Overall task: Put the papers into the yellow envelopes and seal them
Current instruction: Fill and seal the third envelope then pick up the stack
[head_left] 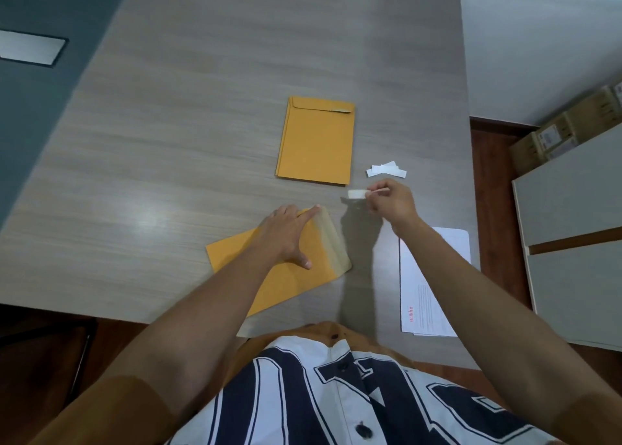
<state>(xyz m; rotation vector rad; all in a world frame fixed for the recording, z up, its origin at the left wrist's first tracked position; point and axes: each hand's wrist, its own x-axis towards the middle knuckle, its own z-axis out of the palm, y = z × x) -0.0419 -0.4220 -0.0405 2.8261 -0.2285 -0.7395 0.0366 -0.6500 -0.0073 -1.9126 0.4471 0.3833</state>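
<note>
bare table [202,125] left, envelope stack [316,141] centre

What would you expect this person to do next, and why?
Probably drop the white strip pinched in the right hand onto the pile of strips just beyond it; the left hand holds flat the near envelope, whose flap looks open.

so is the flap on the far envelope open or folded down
Folded down: the flap of the far yellow envelope lies flat over its body; whether it is fully stuck, cannot tell.
</note>
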